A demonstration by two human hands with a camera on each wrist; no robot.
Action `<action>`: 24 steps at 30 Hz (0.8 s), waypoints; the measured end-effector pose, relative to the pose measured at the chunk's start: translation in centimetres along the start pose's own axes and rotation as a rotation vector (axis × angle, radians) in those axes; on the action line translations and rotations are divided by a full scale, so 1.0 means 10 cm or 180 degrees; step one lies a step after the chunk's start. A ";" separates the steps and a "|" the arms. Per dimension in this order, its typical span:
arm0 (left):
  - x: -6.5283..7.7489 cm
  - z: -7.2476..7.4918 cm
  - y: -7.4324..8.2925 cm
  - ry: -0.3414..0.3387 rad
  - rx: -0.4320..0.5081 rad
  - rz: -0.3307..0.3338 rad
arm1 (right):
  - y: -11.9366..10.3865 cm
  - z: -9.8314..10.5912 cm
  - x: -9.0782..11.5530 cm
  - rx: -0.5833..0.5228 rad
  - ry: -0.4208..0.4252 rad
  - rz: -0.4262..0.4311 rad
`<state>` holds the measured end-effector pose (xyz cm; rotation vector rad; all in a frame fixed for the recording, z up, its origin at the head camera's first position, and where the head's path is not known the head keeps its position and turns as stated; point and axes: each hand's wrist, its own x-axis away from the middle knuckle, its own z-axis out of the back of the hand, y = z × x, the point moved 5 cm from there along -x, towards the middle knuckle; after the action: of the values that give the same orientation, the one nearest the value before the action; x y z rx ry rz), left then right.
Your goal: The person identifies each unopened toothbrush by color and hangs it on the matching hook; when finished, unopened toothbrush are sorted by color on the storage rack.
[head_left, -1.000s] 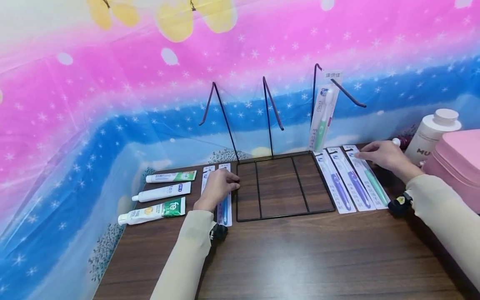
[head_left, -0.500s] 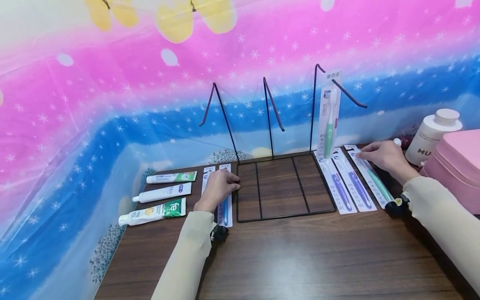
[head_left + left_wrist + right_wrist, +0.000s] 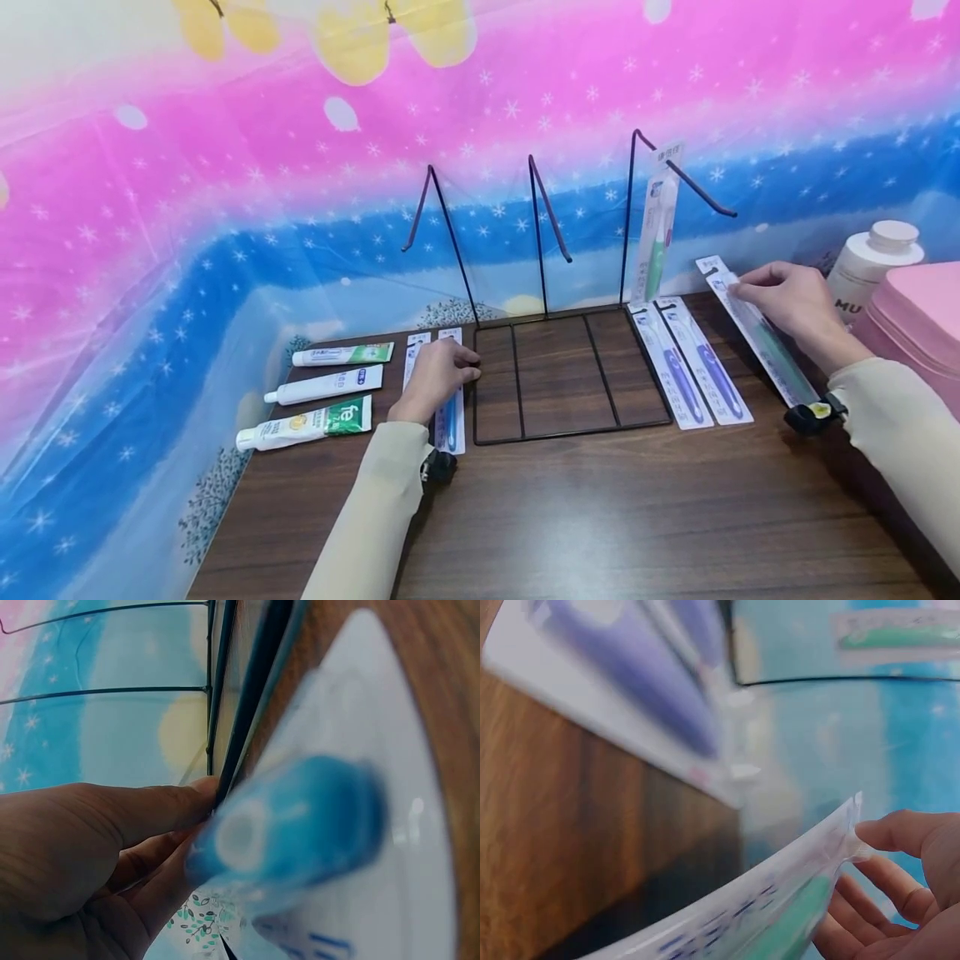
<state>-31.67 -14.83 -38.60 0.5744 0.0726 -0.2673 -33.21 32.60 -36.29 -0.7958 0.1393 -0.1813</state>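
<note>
My right hand (image 3: pixel 795 307) pinches the edge of a packaged green toothbrush (image 3: pixel 767 335), whose head end is tilted up off the table. In the right wrist view, thumb and fingers grip the clear pack (image 3: pixel 780 900). My left hand (image 3: pixel 433 379) holds the left side of a black wire display rack (image 3: pixel 570 435), thumb and fingertips at its wire in the left wrist view. From the rack's right hook (image 3: pixel 697 187) hangs another packaged green toothbrush (image 3: pixel 657 242). Two purple toothbrushes (image 3: pixel 678 375) in packs lie beside the rack. Blue packaged toothbrushes (image 3: pixel 450 417) lie partly under my left hand.
Three toothpaste tubes (image 3: pixel 326 385) lie at the left. A white bottle (image 3: pixel 873 267) and a pink case (image 3: pixel 918 333) stand close by my right forearm. The rack's left hook (image 3: pixel 416 212) and middle hook (image 3: pixel 553 221) jut forward. A patterned cloth (image 3: pixel 262 192) hangs behind.
My right hand has lifted the green toothbrush pack from the table and moved it slightly right. The hanging pack has swung a little. My left hand stays in place.
</note>
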 end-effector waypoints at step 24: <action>-0.01 -0.01 0.00 -0.0017 -0.0009 0.0067 | -0.73 0.54 0.60 -0.0462 0.0218 0.0762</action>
<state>-31.81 -14.73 -38.65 0.5715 0.0618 -0.2482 -27.15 30.10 -27.60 -0.9103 0.3133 0.0285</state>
